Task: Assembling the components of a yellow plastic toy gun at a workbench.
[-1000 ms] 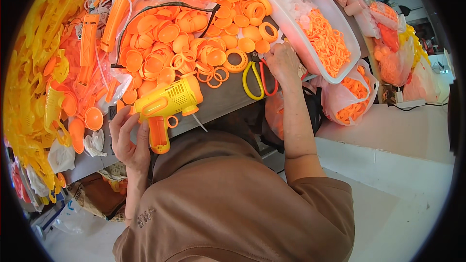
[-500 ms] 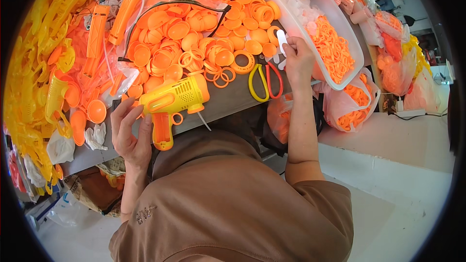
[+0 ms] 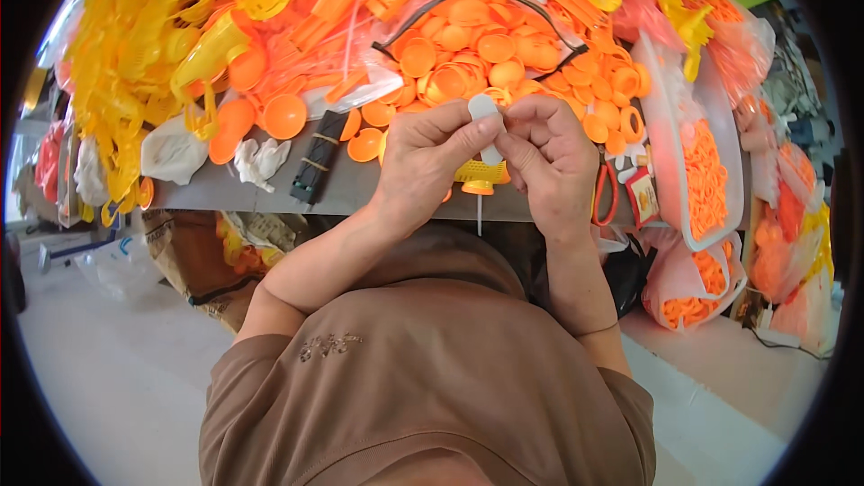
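Both my hands are raised close together over the front of the table. A flat white strip with rounded ends (image 3: 483,108) is pinched between the thumb and fingers of my left hand (image 3: 421,162). My right hand (image 3: 551,157) is closed on the same strip from the other side, its thumb bent against the fingers. Beneath them lies a yellow and orange toy gun (image 3: 475,173), mostly covered by the hands; a thin white tube (image 3: 479,214) sticks out from it toward me. Neither hand appears to touch the gun.
Orange cups (image 3: 468,13) are heaped behind my hands, yellow plastic parts (image 3: 135,63) at left. A black bar with rubber bands (image 3: 317,155) lies left of my hands. At right are red-handled scissors (image 3: 605,193), a small red and cream packet (image 3: 643,196) and a bin (image 3: 725,162) of orange rings.
My right hand has brought the white strip from beside the bin to the middle. My left hand has left the toy gun and gripped the strip. The view has shifted left.
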The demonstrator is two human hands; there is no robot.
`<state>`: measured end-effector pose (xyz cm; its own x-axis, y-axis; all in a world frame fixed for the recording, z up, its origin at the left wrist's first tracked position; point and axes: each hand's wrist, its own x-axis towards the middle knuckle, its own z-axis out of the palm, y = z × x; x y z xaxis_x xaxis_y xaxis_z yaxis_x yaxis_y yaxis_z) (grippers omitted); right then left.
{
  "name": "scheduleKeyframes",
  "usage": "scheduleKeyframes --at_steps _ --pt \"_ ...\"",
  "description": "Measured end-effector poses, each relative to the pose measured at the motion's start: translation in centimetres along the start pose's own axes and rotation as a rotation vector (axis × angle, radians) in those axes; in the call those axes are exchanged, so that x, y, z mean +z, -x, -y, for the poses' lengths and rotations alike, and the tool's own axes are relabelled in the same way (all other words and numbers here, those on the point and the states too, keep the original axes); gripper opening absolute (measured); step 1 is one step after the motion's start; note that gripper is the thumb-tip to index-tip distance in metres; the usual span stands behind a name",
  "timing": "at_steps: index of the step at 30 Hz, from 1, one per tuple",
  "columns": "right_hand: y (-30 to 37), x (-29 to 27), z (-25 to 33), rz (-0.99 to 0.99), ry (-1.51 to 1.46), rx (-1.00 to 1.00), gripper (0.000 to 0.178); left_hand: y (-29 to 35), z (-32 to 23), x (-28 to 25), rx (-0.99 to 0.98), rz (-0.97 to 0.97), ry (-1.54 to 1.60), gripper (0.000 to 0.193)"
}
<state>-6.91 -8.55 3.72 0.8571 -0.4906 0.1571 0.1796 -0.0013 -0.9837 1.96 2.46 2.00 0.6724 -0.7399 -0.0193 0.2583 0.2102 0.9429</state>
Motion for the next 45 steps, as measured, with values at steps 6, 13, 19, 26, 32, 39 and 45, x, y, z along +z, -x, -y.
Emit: scheduleKeyframes --at_steps 6,13,19,26,32,39,45 --pt "-0.3 1.2 -0.9 -0.008 0.291 -0.163 0.015 0.5 0.6 -1.2 0.274 -0.111 0.032 0.012" --pt "-0.5 2.0 -0.8 0.071 0.233 -0.108 0.003 0.7 0.2 -2.5 0.290 -0.092 0.010 0.008" --pt "-0.6 1.2 -1.5 0.035 0.265 -0.068 0.002 1.1 0.3 -3.2 0.281 -0.078 -0.034 0.007" --pt "-1.2 -0.7 -1.9 0.022 0.791 -0.739 0.015 2.1 -1.5 -4.8 0.180 -0.203 0.145 0.002" --pt "-0.9 -1.2 -1.7 0.156 0.859 -0.938 0.030 3.0 -1.7 -5.1 0.013 -0.054 -0.053 0.019" --pt "-0.6 -0.9 -1.9 0.123 0.740 -0.920 0.027 2.8 -1.7 -5.1 -0.136 0.012 -0.041 0.028" --pt "-0.4 -0.2 -2.1 0.081 0.686 -0.885 0.023 2.8 -1.8 -5.0 -0.173 0.044 0.058 0.030"
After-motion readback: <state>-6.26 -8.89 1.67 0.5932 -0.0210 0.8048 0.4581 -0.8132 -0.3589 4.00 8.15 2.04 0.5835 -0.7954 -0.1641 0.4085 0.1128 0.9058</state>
